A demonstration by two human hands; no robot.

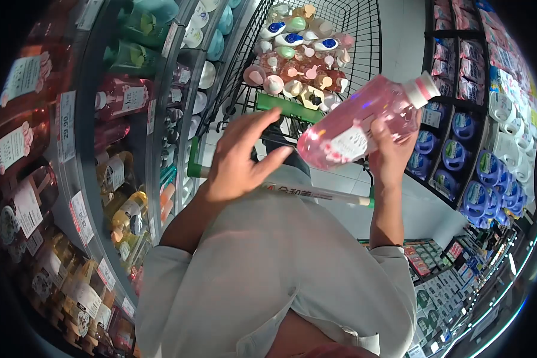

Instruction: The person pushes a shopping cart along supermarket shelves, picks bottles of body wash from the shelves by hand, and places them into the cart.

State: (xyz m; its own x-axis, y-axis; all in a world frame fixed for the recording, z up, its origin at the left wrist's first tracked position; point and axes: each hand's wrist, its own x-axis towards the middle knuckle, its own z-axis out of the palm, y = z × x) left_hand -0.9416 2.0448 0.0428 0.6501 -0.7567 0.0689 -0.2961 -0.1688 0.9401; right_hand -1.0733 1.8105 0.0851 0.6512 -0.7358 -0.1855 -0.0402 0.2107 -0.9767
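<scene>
My right hand (392, 149) grips a clear bottle of pink liquid (355, 122) around its upper part. The bottle is tilted, its white-and-pink cap up to the right and its base down to the left. A white label with pink flowers faces me. To the left, my left hand (238, 158) is empty, thumb and fingers apart, above the cart's handle area and separate from the bottle. Ahead stands a black wire shopping cart (364, 27) with several pump bottles (292, 53) packed inside. Its handlebar (334, 197) crosses close to my body.
Shelves of bottles line my left, with a price tag (67, 126) on the shelf edge and pink bottles (125, 98) behind it. On the right, shelving holds blue-purple bottles (453, 154) and white bottles (501, 107). Pale floor (409, 36) runs between cart and right shelves.
</scene>
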